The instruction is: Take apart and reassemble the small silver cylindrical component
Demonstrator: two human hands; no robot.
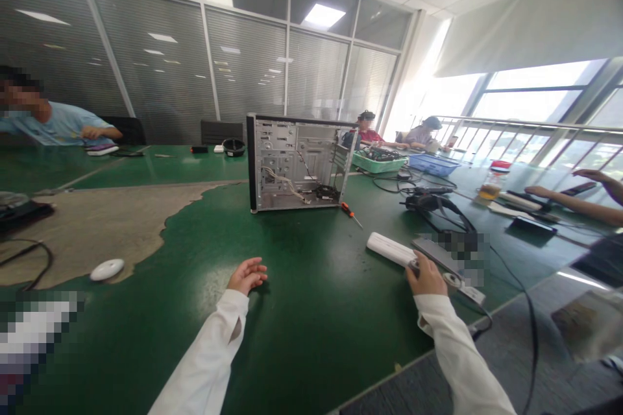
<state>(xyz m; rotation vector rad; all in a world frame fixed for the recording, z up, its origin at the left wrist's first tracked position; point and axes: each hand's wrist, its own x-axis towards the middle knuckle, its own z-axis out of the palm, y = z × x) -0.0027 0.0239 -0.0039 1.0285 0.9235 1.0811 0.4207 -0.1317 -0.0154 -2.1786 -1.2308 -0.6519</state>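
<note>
My left hand (249, 275) rests by the green tabletop with loosely bent fingers, holding nothing. My right hand (427, 279) is at the near end of a long white rounded object (390, 249). Its fingers are bent over a small dark piece there, which they mostly hide. Beyond both hands stands an open computer case (302, 165), side panel off, with loose cables and a dark fan-like part inside at the bottom. A screwdriver (351, 214) with an orange and black handle lies at the case's right front corner.
To the right are a black headset (440, 211), a white power strip (472, 293) with a cable, and a red-lidded jar (494, 180). Green (379, 162) and blue (433, 164) baskets stand farther back. A white mouse (107, 270) lies left. Other people sit around the table.
</note>
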